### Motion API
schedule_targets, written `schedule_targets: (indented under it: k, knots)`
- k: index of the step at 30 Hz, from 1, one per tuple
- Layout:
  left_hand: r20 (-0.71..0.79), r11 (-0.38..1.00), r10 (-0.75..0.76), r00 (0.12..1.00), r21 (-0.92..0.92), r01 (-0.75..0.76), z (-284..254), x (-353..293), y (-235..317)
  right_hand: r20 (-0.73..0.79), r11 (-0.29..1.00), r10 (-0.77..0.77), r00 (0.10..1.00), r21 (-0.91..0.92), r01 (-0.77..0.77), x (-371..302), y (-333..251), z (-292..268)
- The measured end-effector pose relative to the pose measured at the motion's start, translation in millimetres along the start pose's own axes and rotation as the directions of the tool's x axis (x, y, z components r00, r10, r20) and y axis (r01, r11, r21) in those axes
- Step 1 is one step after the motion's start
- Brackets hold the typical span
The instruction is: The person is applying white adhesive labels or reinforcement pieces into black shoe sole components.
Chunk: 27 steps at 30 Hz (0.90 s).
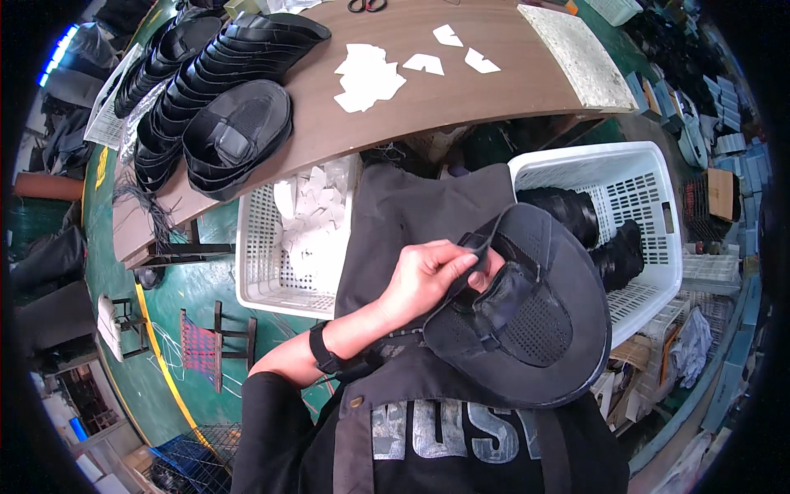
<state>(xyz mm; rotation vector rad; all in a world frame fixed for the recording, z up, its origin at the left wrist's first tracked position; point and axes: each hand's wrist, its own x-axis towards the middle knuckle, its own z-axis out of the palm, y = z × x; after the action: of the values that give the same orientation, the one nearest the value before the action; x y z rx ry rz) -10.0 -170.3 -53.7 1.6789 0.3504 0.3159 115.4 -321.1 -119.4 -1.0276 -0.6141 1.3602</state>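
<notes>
A black brimmed hat (583,288) with a perforated crown panel lies tilted over my lap, its hollow side facing up. My left hand (429,276) is closed, thumb and fingers pinching a thin black strip (492,233) at the hat's edge. Of my right hand (488,272), only fingertips show, at the hat's inner edge beside the left hand; the hat covers the rest, and it appears to grip the hat there. A dark folded flap (502,306) sits inside the hat, below the fingertips.
Nested black hats (222,70) are stacked at the left of the brown table (461,90), which also bears white cut pieces (368,78) and scissors (367,5). One white basket (284,306) holds white pieces; another basket (671,222), to the right, holds black items.
</notes>
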Motion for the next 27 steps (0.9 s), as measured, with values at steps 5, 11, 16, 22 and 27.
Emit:
schedule_targets:
  k: [5, 11, 16, 22, 27]
  knots:
    - [0.036, 0.999, -0.005, 0.999, -0.031, 0.006, -1, 22, -8, -0.158, 0.993, 0.067, 0.985, -0.081, -0.080, -7, -11, -11]
    - [0.210, 0.998, -0.063, 0.976, 0.031, 0.058, -21, 79, -9, -0.292, 0.977, 0.096, 0.952, -0.153, -0.146, -8, -18, -37]
    - [0.099, 0.803, 0.233, 0.967, 0.541, -0.249, -78, 177, -40, -0.379, 0.952, 0.096, 0.921, -0.235, -0.196, 3, -20, -64]
    - [-0.145, 0.208, 0.325, 0.934, 0.975, 0.079, -190, 276, -108, -0.365, 0.904, 0.086, 0.927, -0.362, -0.227, 24, -15, -68]
    - [-0.110, 0.259, 0.257, 0.960, 0.965, 0.041, -192, 292, -101, -0.373, 0.833, 0.039, 0.927, -0.501, -0.236, 31, -19, -69]
